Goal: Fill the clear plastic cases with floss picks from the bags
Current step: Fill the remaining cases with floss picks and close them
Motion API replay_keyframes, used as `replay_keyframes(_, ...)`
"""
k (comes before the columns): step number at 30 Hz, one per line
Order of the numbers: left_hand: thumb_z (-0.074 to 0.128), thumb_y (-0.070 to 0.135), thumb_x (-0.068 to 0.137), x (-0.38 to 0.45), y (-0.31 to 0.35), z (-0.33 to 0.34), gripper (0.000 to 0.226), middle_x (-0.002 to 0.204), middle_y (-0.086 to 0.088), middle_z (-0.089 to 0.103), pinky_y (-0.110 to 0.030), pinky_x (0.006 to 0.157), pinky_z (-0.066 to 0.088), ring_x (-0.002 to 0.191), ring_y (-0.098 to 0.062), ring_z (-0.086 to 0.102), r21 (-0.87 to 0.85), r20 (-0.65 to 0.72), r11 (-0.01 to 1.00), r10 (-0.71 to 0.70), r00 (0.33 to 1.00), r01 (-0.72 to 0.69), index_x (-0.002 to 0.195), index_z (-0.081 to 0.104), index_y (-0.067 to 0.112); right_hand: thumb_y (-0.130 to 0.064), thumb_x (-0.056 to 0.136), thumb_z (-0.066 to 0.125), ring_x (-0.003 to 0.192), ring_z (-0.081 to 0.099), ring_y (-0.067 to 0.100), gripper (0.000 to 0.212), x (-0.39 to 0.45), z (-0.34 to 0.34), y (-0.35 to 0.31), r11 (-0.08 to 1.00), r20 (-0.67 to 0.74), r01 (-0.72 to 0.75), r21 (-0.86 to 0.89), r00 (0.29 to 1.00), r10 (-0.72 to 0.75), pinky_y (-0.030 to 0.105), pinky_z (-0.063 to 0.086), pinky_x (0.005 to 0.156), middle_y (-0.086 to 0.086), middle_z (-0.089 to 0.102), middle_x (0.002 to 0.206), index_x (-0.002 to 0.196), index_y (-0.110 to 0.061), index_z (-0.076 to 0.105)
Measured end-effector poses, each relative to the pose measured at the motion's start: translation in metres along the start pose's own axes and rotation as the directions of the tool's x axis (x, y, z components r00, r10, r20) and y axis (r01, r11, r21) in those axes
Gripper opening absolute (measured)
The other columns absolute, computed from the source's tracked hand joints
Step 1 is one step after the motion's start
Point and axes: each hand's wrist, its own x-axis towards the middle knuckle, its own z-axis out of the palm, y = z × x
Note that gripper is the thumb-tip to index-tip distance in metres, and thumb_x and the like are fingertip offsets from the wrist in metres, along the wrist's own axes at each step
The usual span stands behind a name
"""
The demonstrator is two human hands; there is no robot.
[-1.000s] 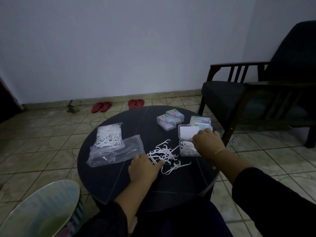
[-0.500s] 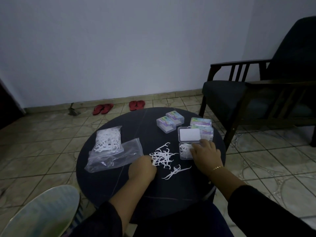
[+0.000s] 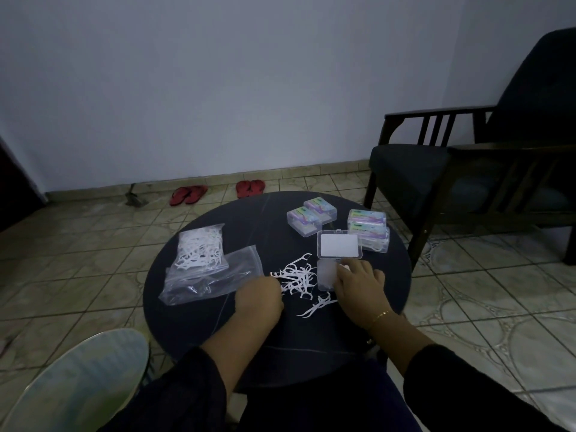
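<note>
Your hands work a loose pile of floss picks [image 3: 296,277] on the round bench [image 3: 268,219].

Head view: your left hand [image 3: 258,296] curls at the pile's edge, grip unclear; your right hand [image 3: 358,283] lies fingers-down on the open case [image 3: 335,260]; 2 bags [image 3: 205,266] lie left.

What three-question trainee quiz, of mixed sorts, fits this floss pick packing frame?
1. True or false: the open case by the right hand has its lid flipped back.
2. How many closed cases sit behind it? A two, B four, C six.
3. Fill in: the loose floss picks lie between the two ____.

Key: 1 true. 2 B. 3 hands; the left hand is at the pile's near-left edge.
</note>
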Motion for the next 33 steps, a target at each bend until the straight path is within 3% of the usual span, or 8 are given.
replay_keyframes(4,0.052,0.014,0.09,-0.002,0.0,-0.001,0.021,0.109,-0.009,0.064,-0.031,0.076,0.046,0.1,-0.025,0.061,0.082,-0.03,0.994,0.079,0.996,-0.076,0.106,0.064,0.007,-0.035,0.099,0.037,0.133,0.026,0.019,0.04,-0.009,0.006,0.007,0.986,-0.137,-0.079,0.148,0.986,0.099,0.038,0.021,0.103,-0.002,0.037,0.144,0.138,-0.026,0.043)
replay_keyframes(8,0.053,0.02,0.086,0.0,-0.008,0.0,0.017,0.095,-0.008,0.067,-0.031,0.069,0.044,0.089,-0.025,0.063,-0.05,-0.064,0.994,0.093,0.994,-0.096,0.093,0.066,0.011,-0.035,0.097,0.045,0.131,0.029,0.023,0.041,-0.01,0.009,0.012,0.935,-0.192,-0.153,0.32,0.956,0.222,0.039,0.025,0.102,0.003,0.041,0.142,0.136,-0.022,0.047)
replay_keyframes(12,0.051,0.022,0.085,0.001,-0.016,0.001,0.016,0.083,-0.002,0.065,-0.029,0.066,0.04,0.079,-0.022,0.061,-0.043,-0.279,0.972,0.21,0.937,-0.231,0.079,0.066,0.016,-0.035,0.097,0.045,0.129,0.031,0.023,0.04,-0.008,0.009,0.014,0.909,-0.196,-0.173,0.379,0.945,0.261,0.038,0.027,0.101,0.004,0.044,0.139,0.134,-0.021,0.05)
replay_keyframes(18,0.06,0.02,0.084,0.021,0.003,-0.017,0.019,0.092,-0.001,0.071,-0.032,0.072,0.046,0.08,-0.022,0.067,-0.014,-0.454,0.898,0.386,0.803,-0.439,0.096,0.075,0.021,-0.033,0.098,0.043,0.128,0.033,0.022,0.038,-0.007,0.013,0.017,0.884,-0.214,-0.161,0.439,0.937,0.277,0.037,0.026,0.099,0.004,0.046,0.137,0.132,-0.019,0.051)
replay_keyframes(23,0.049,0.022,0.089,0.038,0.051,-0.026,0.028,0.103,-0.002,0.067,-0.032,0.075,0.035,0.092,-0.024,0.062,0.114,-0.37,0.862,0.499,0.784,-0.494,0.107,0.07,0.021,-0.022,0.098,0.043,0.122,0.038,0.021,0.033,-0.004,0.013,0.022,0.811,-0.25,-0.154,0.564,0.905,0.345,0.031,0.027,0.094,0.005,0.052,0.13,0.129,-0.016,0.054)
replay_keyframes(28,0.045,0.028,0.095,0.043,0.078,-0.019,0.033,0.112,0.0,0.064,-0.031,0.079,0.033,0.102,-0.022,0.056,0.123,-0.311,0.845,0.531,0.788,-0.521,0.123,0.063,0.027,-0.034,0.092,0.03,0.121,0.039,0.021,0.049,-0.004,0.012,0.023,0.774,-0.213,-0.171,0.609,0.905,0.368,0.026,0.025,0.091,0.005,0.052,0.131,0.132,-0.015,0.052)
replay_keyframes(30,0.047,0.033,0.096,0.042,0.075,-0.009,0.036,0.123,0.002,0.06,-0.031,0.086,0.033,0.111,-0.02,0.052,-0.005,-0.346,0.852,0.49,0.8,-0.524,0.13,0.056,0.027,-0.027,0.098,0.033,0.126,0.036,0.02,0.043,-0.001,0.013,0.023,0.781,-0.181,-0.203,0.591,0.91,0.373,0.029,0.026,0.096,0.006,0.048,0.136,0.136,-0.013,0.047)
replay_keyframes(33,0.048,0.039,0.094,0.032,0.067,0.013,0.043,0.123,0.0,0.061,-0.035,0.087,0.035,0.113,-0.023,0.054,-0.235,-0.478,0.858,0.306,0.823,-0.456,0.13,0.057,0.018,-0.02,0.1,0.036,0.129,0.032,0.02,0.042,0.001,0.014,0.023,0.813,-0.149,-0.238,0.532,0.918,0.366,0.033,0.025,0.101,0.005,0.042,0.142,0.141,-0.014,0.041)
